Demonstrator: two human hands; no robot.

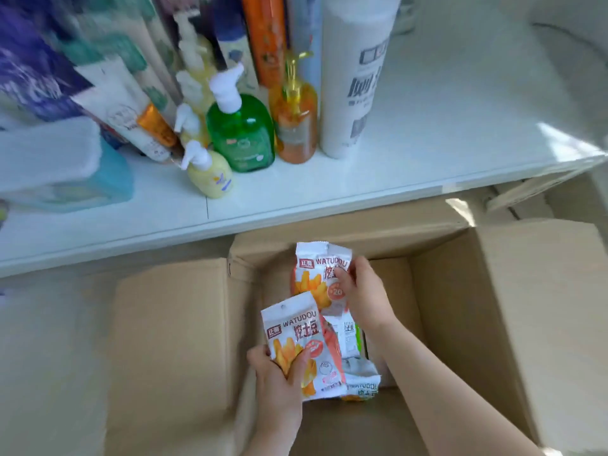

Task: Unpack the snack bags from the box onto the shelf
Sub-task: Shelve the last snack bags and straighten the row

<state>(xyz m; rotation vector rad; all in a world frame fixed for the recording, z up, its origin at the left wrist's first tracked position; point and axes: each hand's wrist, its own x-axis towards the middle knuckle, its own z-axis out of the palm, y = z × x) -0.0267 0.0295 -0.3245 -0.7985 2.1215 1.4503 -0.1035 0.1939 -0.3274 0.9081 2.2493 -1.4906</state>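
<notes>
An open cardboard box [460, 324] stands below a white shelf [362, 179]. Over the box's opening, my left hand [283, 376] grips a white and orange WATUDOU snack bag [296, 334] by its lower part. My right hand [362, 294] pinches a second, similar snack bag [316, 278] at its right edge, a little farther in. More snack bags [355, 370] lie in the box beneath these, partly hidden by the held bags.
On the shelf stand a green pump bottle [243, 133], an orange pump bottle [296, 123], a small yellow pump bottle [210, 172], a tall white roll [355, 77], tubes and a blue package [65, 179]. The shelf's right part is bare.
</notes>
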